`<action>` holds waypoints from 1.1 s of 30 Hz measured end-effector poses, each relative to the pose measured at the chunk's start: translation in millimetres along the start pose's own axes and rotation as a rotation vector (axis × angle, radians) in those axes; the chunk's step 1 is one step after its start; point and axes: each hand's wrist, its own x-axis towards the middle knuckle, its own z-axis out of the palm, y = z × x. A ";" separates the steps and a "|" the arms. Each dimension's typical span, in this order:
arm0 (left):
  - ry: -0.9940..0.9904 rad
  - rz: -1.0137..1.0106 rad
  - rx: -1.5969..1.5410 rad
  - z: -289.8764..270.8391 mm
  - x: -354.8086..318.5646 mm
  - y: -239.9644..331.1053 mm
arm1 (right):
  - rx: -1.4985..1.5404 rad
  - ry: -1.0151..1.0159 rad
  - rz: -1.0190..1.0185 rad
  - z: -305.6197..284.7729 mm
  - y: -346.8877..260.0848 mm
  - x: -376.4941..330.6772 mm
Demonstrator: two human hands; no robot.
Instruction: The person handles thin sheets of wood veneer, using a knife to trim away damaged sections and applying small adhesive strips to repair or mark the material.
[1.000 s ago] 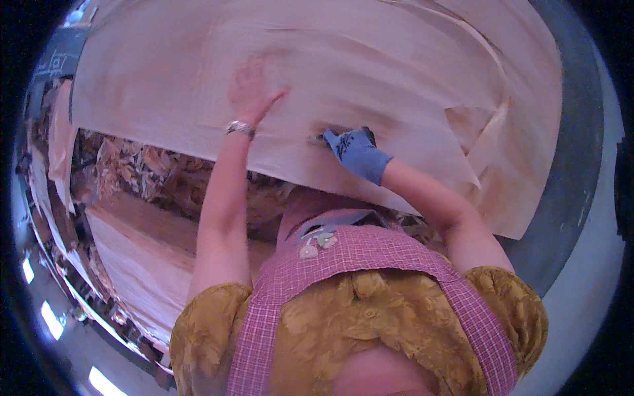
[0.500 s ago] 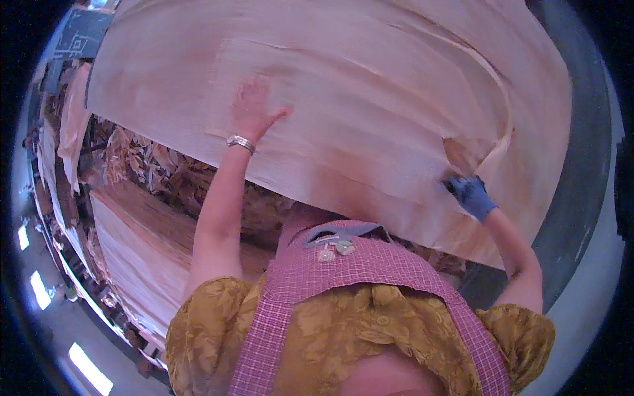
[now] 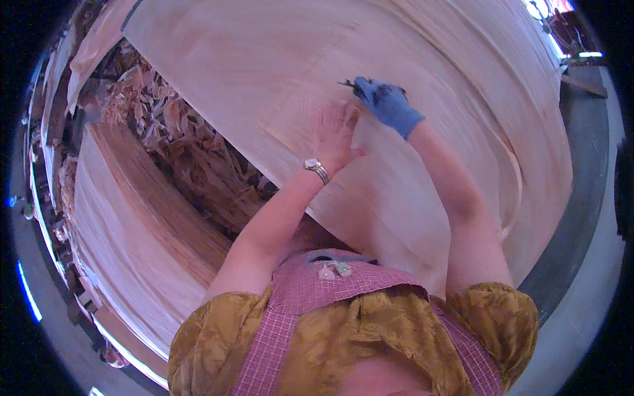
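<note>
A wide sheet of pale wood veneer lies in front of me, with loose, wavy layers toward its right side. My left hand, bare with a metal watch at the wrist, rests palm down on the sheet with its fingers spread. Just beyond it and to the right is my right hand, in a blue glove with dark fingertips. Its fingers are curled near the veneer surface. A thin dark tip pokes out past them, and I cannot make out what it belongs to.
Broken veneer scraps fill the gap at the left of the sheet. A second veneer stack with rough brown edges stands at left. The dark table edge curves along the right. A pale sheet hangs at upper left.
My right hand has swung from the right side up and left, close to my left hand. My left hand now appears farther right and lower. The whole view has turned.
</note>
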 end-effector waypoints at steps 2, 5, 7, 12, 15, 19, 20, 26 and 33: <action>0.051 0.007 -0.036 2.1 -3.5 -3.5 | -0.026 -0.065 -0.118 17.1 -0.9 47.0; 0.050 -0.010 -0.150 4.8 -1.9 -8.1 | 0.008 -0.118 -0.268 12.7 -2.8 69.5; 0.128 -0.024 -0.162 3.9 25.8 -40.3 | -0.052 -0.172 -0.255 21.6 1.2 86.2; 0.240 -0.071 -0.116 -5.3 88.1 -90.8 | -0.031 -0.237 -0.308 33.4 14.6 100.9; 0.121 -0.043 -0.097 7.7 102.2 -95.1 | -0.164 -0.327 -0.316 35.7 30.3 101.9; 0.071 0.077 0.050 8.9 102.2 -95.7 | -0.076 -0.359 -0.177 16.9 52.2 64.8; 0.034 0.043 0.062 7.6 100.3 -95.9 | -0.149 -0.423 -0.137 -0.4 48.1 54.0; -0.110 0.100 0.150 -1.1 108.8 -88.0 | -0.114 -0.330 0.036 2.7 84.8 -33.1; -0.151 0.019 0.118 15.2 106.6 -87.8 | -0.153 -0.343 0.287 -1.5 58.7 -135.7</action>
